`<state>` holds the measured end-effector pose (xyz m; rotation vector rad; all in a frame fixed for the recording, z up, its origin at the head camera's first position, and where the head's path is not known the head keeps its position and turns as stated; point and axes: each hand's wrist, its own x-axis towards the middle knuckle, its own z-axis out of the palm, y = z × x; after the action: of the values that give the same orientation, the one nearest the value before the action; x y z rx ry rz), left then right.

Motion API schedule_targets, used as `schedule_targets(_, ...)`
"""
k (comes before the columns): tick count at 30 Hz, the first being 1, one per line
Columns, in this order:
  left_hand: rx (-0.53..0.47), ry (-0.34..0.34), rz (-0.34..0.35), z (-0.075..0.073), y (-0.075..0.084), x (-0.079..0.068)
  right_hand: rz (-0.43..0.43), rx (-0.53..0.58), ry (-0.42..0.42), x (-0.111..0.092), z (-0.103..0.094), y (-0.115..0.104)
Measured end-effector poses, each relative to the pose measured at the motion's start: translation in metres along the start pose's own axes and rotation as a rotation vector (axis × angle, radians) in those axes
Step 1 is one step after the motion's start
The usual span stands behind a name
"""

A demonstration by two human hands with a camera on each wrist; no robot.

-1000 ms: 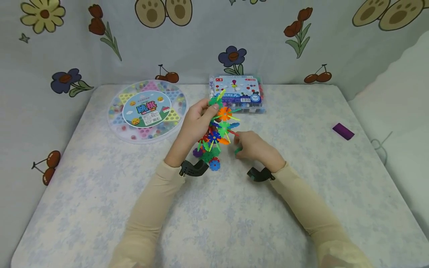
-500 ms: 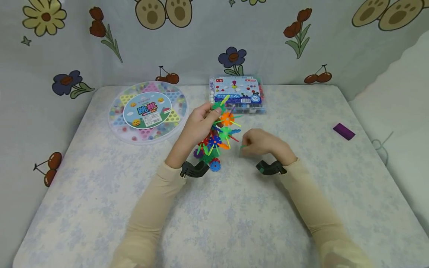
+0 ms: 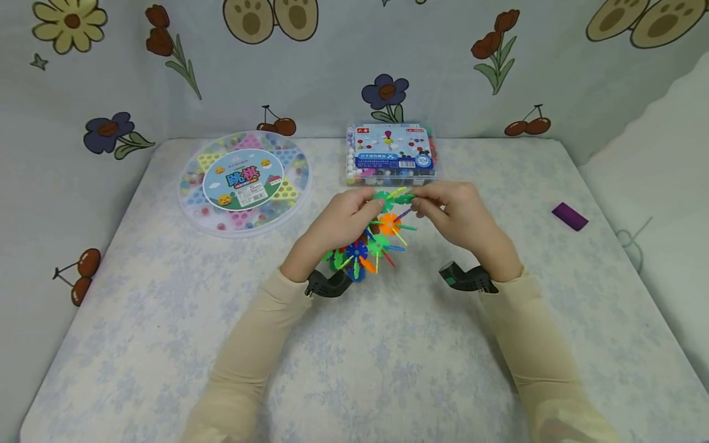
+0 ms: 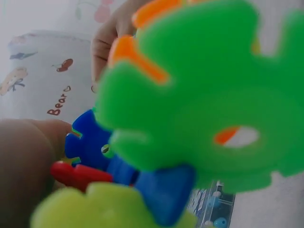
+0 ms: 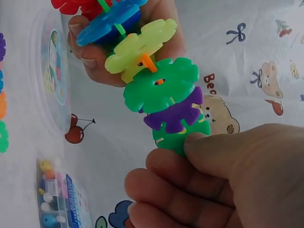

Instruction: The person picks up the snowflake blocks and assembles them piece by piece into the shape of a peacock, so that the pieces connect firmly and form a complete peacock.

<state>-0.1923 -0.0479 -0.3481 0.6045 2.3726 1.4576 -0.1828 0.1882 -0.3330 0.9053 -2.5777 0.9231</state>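
Note:
My left hand (image 3: 346,218) holds a colourful cluster of interlocking notched flower discs (image 3: 389,224) just above the table, its thumb over a green disc at the top. With thumb and forefinger, my right hand (image 3: 460,215) pinches a small green disc (image 5: 166,140) at the cluster's upper right. Its edge overlaps a purple disc (image 5: 175,116) in the right wrist view, with another green disc (image 5: 161,83) and a yellow disc (image 5: 137,52) farther along. A large blurred green disc (image 4: 199,95) fills much of the left wrist view, hiding most of the right hand there.
A round clear-lidded board game case (image 3: 188,212) stands at the back left. Behind the hands lies a clear plastic box (image 3: 393,151) of small coloured balls. A purple rectangular piece (image 3: 570,216) is at the right, and a thin pale cord (image 3: 631,243) lies by the table's right edge.
My right hand has moved from low beside the cluster up to its top, bringing the green disc against it. The left hand has shifted the cluster slightly right and nearer.

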Motion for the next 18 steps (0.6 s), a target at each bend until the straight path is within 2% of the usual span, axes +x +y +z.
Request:
schedule_targets(9,0.054,-0.010,0.000,0.0012,-0.0004,0.0001,-0.011,-0.012,-0.059,0.0005,0.0020,-0.0031)
schedule_targets(12,0.063,-0.019,-0.013,0.0016,-0.0002,0.0002,-0.013,-0.013,-0.060,0.0001,0.0023,-0.0037)
schedule_targets(18,0.064,0.006,-0.029,0.0028,0.0012,0.0000,-0.007,0.020,-0.050,0.0003,0.0051,-0.0044)
